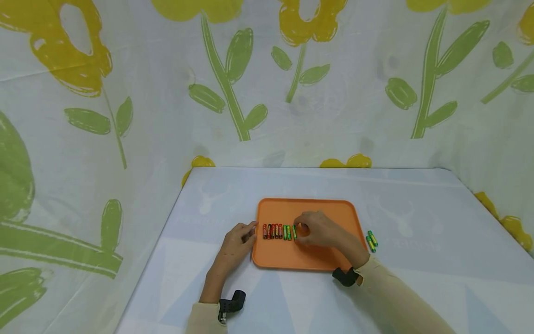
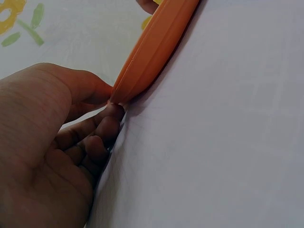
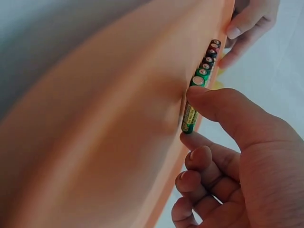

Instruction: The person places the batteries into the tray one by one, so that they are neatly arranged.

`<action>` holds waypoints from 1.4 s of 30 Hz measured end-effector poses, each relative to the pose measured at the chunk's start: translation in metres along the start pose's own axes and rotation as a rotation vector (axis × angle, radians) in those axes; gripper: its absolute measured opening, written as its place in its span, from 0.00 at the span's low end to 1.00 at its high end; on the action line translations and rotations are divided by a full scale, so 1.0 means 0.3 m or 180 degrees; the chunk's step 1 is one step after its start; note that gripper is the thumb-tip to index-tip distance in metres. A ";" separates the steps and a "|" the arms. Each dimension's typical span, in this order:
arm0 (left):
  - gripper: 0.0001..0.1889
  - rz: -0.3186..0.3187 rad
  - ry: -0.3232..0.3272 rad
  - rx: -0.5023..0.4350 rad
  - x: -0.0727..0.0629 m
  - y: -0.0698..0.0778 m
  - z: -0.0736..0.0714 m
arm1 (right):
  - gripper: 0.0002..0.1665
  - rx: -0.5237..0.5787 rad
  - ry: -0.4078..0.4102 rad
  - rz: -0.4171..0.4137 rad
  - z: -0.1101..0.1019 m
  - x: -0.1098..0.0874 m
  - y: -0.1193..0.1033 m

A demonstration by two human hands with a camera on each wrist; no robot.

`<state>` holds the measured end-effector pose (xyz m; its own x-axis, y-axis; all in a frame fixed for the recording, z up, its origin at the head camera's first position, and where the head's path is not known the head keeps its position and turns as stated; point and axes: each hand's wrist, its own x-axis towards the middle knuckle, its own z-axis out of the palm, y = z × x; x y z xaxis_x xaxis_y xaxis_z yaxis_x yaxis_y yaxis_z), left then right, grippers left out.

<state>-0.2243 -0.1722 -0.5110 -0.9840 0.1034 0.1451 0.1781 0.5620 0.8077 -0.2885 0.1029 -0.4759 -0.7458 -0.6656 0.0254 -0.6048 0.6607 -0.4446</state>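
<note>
An orange tray lies on the table, bearing a row of several red-and-black batteries followed by two green batteries. At the right end of this row, my right hand pinches another green battery between thumb and forefinger. It stands slightly apart from its neighbours, upright in line with them. My left hand grips the tray's left rim with thumb and fingertips; the left wrist view shows the thumb on the rim and the fingers curled beneath it.
Two more green batteries lie on the table just right of the tray. The table has a pale patterned cover. Behind it and at the sides hangs a white cloth printed with yellow flowers.
</note>
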 end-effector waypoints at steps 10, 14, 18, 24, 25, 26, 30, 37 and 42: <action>0.21 -0.0010 -0.0015 0.0018 -0.002 0.006 -0.003 | 0.23 -0.0072 0.0033 0.0084 0.003 -0.006 0.000; 0.21 0.0002 0.0000 0.0013 -0.002 0.008 0.000 | 0.26 -0.0044 0.0049 0.0132 -0.018 -0.028 -0.002; 0.22 -0.0062 -0.0013 0.0006 -0.001 0.009 0.002 | 0.25 -0.0006 0.0155 0.0146 -0.045 -0.065 0.001; 0.22 -0.0110 0.0001 0.0040 0.000 0.008 0.004 | 0.21 0.0028 0.0404 0.0012 -0.067 -0.127 0.023; 0.22 -0.0117 0.0007 0.0041 0.000 0.007 0.004 | 0.20 0.0035 0.0426 -0.0002 -0.070 -0.138 0.028; 0.22 -0.0117 0.0010 0.0053 0.000 0.006 0.005 | 0.20 0.0048 0.0441 -0.0017 -0.072 -0.149 0.033; 0.22 -0.0122 -0.0005 0.0062 -0.001 0.002 0.006 | 0.19 0.0146 0.0460 0.0037 -0.088 -0.201 0.052; 0.22 -0.0149 -0.0010 0.0066 -0.003 0.003 0.008 | 0.18 0.0049 0.0634 0.0142 -0.128 -0.298 0.097; 0.22 -0.0098 0.0001 0.0089 -0.005 0.008 0.001 | 0.19 0.0026 0.0772 0.0103 -0.141 -0.353 0.138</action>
<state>-0.2224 -0.1706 -0.5094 -0.9890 0.0854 0.1207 0.1479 0.5877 0.7954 -0.2464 0.2153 -0.4591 -0.8106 -0.5407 0.2248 -0.5779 0.6769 -0.4558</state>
